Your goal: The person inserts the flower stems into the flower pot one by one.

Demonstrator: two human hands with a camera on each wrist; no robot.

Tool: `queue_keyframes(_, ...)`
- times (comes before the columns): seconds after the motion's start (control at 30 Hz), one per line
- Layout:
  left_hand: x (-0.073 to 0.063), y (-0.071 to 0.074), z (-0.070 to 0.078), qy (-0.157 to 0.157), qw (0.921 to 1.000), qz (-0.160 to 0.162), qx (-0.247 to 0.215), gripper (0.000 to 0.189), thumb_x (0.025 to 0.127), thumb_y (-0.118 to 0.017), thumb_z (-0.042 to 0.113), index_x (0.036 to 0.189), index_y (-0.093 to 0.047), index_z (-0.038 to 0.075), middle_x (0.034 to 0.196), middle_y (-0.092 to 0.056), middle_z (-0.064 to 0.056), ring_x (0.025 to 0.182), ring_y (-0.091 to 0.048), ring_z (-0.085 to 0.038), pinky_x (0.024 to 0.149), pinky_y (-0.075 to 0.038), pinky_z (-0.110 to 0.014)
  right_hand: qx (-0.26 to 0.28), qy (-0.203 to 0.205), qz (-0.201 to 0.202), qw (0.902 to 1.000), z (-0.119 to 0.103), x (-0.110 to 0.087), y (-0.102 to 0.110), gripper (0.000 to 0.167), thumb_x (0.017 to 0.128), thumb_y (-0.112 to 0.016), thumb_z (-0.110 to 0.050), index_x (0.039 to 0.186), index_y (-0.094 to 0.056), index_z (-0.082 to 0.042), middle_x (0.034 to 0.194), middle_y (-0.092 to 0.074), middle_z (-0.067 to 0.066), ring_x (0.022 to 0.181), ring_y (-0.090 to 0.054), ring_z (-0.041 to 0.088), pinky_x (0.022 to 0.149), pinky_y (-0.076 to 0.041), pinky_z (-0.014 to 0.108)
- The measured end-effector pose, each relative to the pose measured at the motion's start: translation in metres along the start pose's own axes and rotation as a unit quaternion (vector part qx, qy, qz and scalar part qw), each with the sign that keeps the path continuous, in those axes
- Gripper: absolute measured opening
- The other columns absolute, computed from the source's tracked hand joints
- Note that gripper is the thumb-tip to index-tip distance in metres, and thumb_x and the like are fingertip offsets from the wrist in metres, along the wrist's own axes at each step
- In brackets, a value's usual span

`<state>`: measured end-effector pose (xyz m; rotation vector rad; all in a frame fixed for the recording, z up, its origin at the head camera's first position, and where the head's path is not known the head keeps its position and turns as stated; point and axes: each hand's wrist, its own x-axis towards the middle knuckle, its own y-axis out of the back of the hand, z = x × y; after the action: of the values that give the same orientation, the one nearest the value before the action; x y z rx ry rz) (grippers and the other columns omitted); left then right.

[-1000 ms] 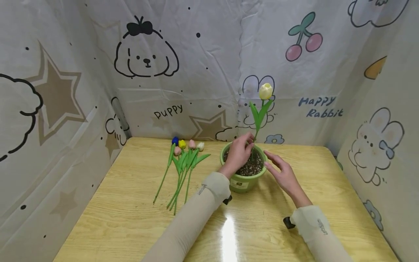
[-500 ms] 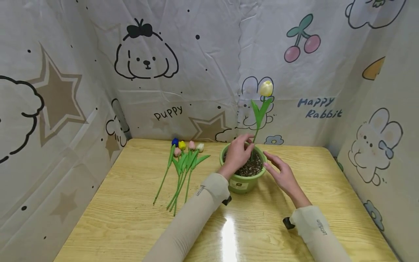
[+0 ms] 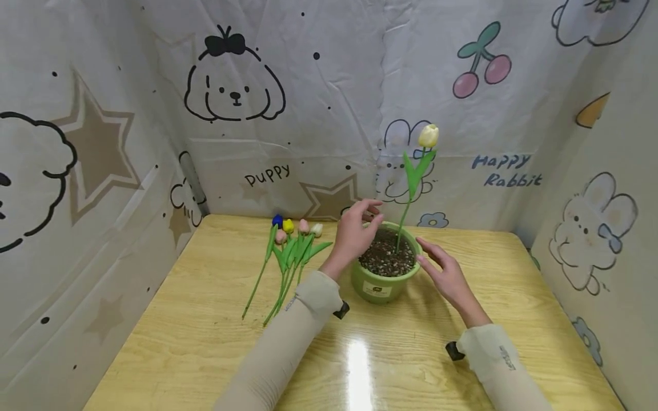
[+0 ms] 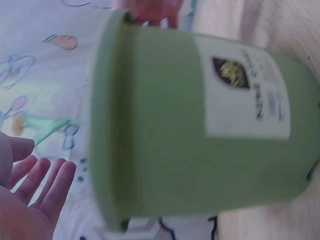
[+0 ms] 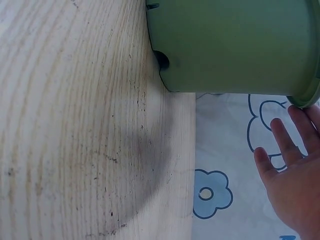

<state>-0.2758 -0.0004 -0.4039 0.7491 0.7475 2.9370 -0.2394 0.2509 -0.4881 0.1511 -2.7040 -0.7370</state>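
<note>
A pale yellow tulip (image 3: 428,136) with green leaves stands in the dark soil (image 3: 385,258) of a green flowerpot (image 3: 380,290), its stem leaning slightly right. My left hand (image 3: 356,229) hovers over the pot's left rim, fingers loosely bent and holding nothing; the left wrist view shows its fingers apart from the pot wall. On the pot's right side, my right hand (image 3: 446,274) rests its fingertips against the rim. In the right wrist view, that hand's fingers (image 5: 285,142) are spread and mostly straight, some right at the rim.
Left of the pot, several tulips lie on the wooden table (image 3: 190,342): a blue one (image 3: 277,221), a yellow one (image 3: 288,226), pink ones (image 3: 304,226) and a white one (image 3: 316,230). My left forearm covers some stem ends. Printed cloth (image 3: 288,74) encloses the table's back and sides.
My left hand has let go of the pale yellow tulip's stem and moved left, away from it. The tulip stays upright in the soil. My right hand has stayed at the rim.
</note>
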Motion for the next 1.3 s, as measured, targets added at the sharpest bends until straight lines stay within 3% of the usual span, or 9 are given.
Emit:
queue_keyframes(0.17, -0.002, 0.030, -0.010, 0.015, 0.9997, 0.019, -0.009, 0.032, 0.104, -0.065, 0.024, 0.135, -0.066, 0.017, 0.114, -0.071, -0.003, 0.098, -0.071, -0.021, 0.078, -0.061, -0.032, 0.005, -0.007, -0.002, 1.0000, 0.001, -0.003, 0.001, 0.050, 0.109, -0.055, -0.025, 0.156, -0.047, -0.010, 0.159, -0.046, 0.018, 0.148, -0.040, 0.041, 0.122, -0.032, 0.059)
queue_keyframes(0.33, -0.011, 0.072, -0.027, 0.051, 0.9980, 0.037, -0.006, 0.032, 0.104, -0.065, 0.024, 0.135, -0.066, 0.020, 0.116, -0.071, -0.003, 0.102, -0.070, -0.022, 0.087, -0.060, -0.041, 0.008, 0.000, 0.000, 1.0000, -0.001, 0.001, 0.000, 0.050, 0.109, -0.055, -0.024, 0.156, -0.047, -0.009, 0.158, -0.047, 0.019, 0.148, -0.041, 0.040, 0.123, -0.031, 0.058)
queue_keyframes(0.43, -0.021, 0.095, -0.043, 0.080, 0.9960, 0.039, -0.012, 0.032, 0.104, -0.065, 0.022, 0.136, -0.065, 0.018, 0.119, -0.071, -0.006, 0.107, -0.069, -0.026, 0.089, -0.059, -0.043, 0.008, 0.000, 0.002, 1.0000, -0.001, 0.002, -0.001, 0.050, 0.109, -0.055, -0.024, 0.156, -0.047, -0.008, 0.158, -0.047, 0.019, 0.147, -0.041, 0.040, 0.123, -0.032, 0.058)
queue_keyframes(0.6, -0.044, 0.124, -0.077, 0.152, 0.9875, 0.042, -0.009, 0.033, 0.104, -0.064, 0.021, 0.138, -0.063, 0.018, 0.124, -0.068, -0.009, 0.109, -0.066, -0.029, 0.082, -0.057, -0.037, 0.007, -0.003, -0.004, 1.0000, 0.001, 0.001, 0.001, 0.052, 0.109, -0.055, -0.026, 0.156, -0.045, -0.008, 0.160, -0.045, 0.019, 0.148, -0.040, 0.041, 0.122, -0.032, 0.060)
queue_keyframes(0.8, -0.072, 0.149, -0.113, 0.211, 0.9759, 0.053, 0.007, 0.037, 0.104, -0.064, 0.026, 0.140, -0.062, 0.018, 0.127, -0.067, -0.010, 0.109, -0.066, -0.030, 0.075, -0.055, -0.032, 0.012, -0.001, -0.006, 0.9999, 0.003, 0.001, 0.001, 0.052, 0.109, -0.055, -0.026, 0.156, -0.045, -0.007, 0.160, -0.044, 0.019, 0.148, -0.040, 0.041, 0.122, -0.032, 0.059)
queue_keyframes(1.03, -0.100, 0.169, -0.148, 0.252, 0.9646, 0.049, 0.057, 0.039, 0.104, -0.063, 0.025, 0.142, -0.061, 0.017, 0.128, -0.067, -0.011, 0.111, -0.067, -0.032, 0.076, -0.052, -0.031, 0.015, -0.002, -0.003, 0.9999, 0.002, 0.002, 0.000, 0.051, 0.109, -0.056, -0.024, 0.156, -0.046, -0.008, 0.160, -0.044, 0.020, 0.148, -0.040, 0.042, 0.122, -0.032, 0.059)
queue_keyframes(1.3, -0.126, 0.189, -0.169, 0.307, 0.9484, 0.016, 0.080, 0.045, 0.105, -0.060, 0.026, 0.147, -0.055, 0.010, 0.135, -0.064, -0.016, 0.110, -0.067, -0.035, 0.073, -0.048, -0.030, 0.018, -0.006, -0.003, 0.9998, -0.001, 0.002, 0.000, 0.051, 0.108, -0.057, -0.023, 0.156, -0.047, -0.009, 0.160, -0.045, 0.019, 0.148, -0.041, 0.042, 0.122, -0.033, 0.061)
